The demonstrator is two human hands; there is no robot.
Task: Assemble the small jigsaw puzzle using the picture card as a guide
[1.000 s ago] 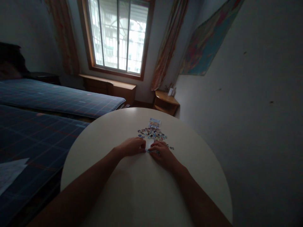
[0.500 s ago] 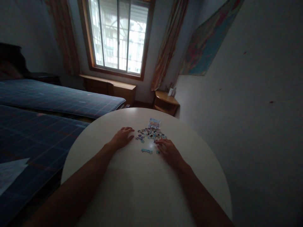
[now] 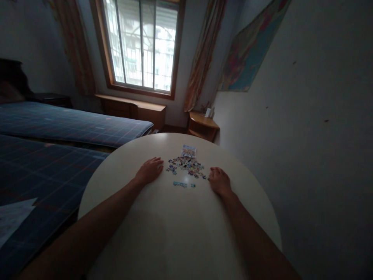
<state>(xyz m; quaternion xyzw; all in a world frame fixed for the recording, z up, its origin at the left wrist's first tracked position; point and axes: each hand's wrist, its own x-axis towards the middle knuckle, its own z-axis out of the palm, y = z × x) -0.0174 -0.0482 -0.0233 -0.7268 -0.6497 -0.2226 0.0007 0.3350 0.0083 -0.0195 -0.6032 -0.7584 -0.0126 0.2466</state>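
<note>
head view, down along two bare forearms onto a round cream-white tabletop (image 3: 175, 233).

left hand (image 3: 150, 170): palm down, flat on the tabletop, fingers loosely spread and pointing towards a scattered heap of small multicoloured jigsaw pieces (image 3: 186, 167); empty, just left of the heap and apart from it.

right hand (image 3: 219, 181): knuckles up, fingers curled inward, resting on the tabletop at the right-hand fringe of the heap; fingertips near the outermost pieces, perhaps touching one. grip on any piece: cannot tell, too dim and too small.

hands well apart from each other, heap between them, on the far half of the tabletop and roughly central.

nearer than the heap, between the two hands: a short joined strip of light blue jigsaw pieces (image 3: 180, 184), lying flat, with a single loose light blue piece (image 3: 193, 185) just to its right; neither touched by a hand.

beyond the heap, just beside its far edge: a small rectangular printed picture card (image 3: 188, 151).

background, left: bed with dark blue checked cover (image 3: 58, 128); white sheet of paper (image 3: 14, 217) at lower left.

background, centre: window with wooden frame (image 3: 140, 42), patterned orange curtains (image 3: 204, 54) at either side, low wooden desk (image 3: 131, 109) beneath, small wooden corner shelf (image 3: 202, 123) to its right.

background, right: grey wall with a colourful poster (image 3: 250, 50).
</note>
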